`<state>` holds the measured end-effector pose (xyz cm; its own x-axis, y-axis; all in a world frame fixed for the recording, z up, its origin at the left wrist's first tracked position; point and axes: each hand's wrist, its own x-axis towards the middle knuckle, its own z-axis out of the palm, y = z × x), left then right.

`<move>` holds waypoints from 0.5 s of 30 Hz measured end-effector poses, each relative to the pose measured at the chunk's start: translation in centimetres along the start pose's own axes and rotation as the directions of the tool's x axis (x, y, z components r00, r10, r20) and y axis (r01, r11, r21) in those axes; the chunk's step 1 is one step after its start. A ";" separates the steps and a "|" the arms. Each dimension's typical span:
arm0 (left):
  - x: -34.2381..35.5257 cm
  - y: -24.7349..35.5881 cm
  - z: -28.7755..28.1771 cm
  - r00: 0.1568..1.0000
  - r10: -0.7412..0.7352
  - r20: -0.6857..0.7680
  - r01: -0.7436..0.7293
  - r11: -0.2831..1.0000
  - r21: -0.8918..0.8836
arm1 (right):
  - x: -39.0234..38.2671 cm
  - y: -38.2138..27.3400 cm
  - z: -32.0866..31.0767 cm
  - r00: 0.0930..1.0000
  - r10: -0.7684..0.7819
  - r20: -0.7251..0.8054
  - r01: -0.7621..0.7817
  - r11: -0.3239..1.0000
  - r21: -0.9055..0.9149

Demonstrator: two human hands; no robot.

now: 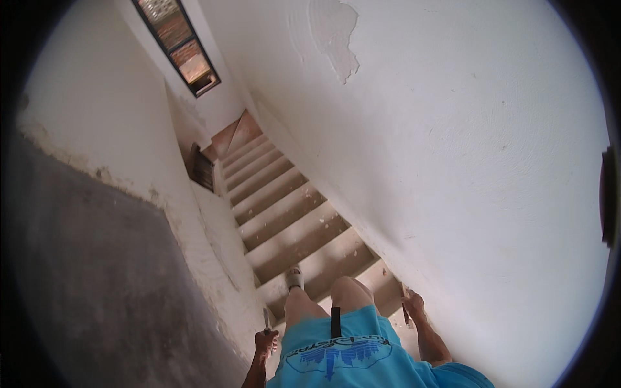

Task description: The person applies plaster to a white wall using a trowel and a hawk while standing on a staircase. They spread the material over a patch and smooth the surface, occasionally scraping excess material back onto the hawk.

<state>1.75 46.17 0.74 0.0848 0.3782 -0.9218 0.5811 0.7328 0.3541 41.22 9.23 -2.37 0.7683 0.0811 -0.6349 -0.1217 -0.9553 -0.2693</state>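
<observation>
My left hand [266, 344] hangs low beside the left wall, its fingers closed round a narrow tool [266, 318] with a greyish, blade-like end pointing forward. At my right side, my right hand [414, 306] is closed on a thin flat brown tool [405, 312], seen nearly edge-on next to the right wall. The exact kind of either tool is too small to make out. Between the hands are my blue shirt and bare legs, with one shoe [294, 278] on a stair step.
A narrow flight of dusty stairs [284, 204] with pale specks stretches ahead to a brown turn. The white right wall [453, 142] bears a rough plaster patch [336, 39]. At left stands a wall with a grey lower part [97, 271]. A dark-framed window [178, 45] is beyond.
</observation>
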 end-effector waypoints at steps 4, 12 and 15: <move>8.7 4.5 -1.8 0.988 0.120 0.097 -0.123 0.992 0.031 | 1.0 -3.7 4.8 0.973 -0.049 -0.226 0.073 0.993 0.098; 17.0 9.6 -5.9 0.955 0.277 0.102 -0.266 0.958 -0.110 | 1.4 -9.9 14.5 0.955 -0.026 -0.294 0.057 0.994 0.098; 17.3 13.3 -6.3 0.921 0.374 0.106 -0.371 0.927 -0.046 | 2.5 -12.4 14.4 0.921 -0.093 -0.378 0.119 0.992 0.045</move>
<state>5.88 66.06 -9.52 0.3817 0.5624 -0.7335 0.4701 0.5651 0.6779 35.57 25.38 -11.00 0.9565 0.0565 -0.2862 -0.0576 -0.9251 -0.3753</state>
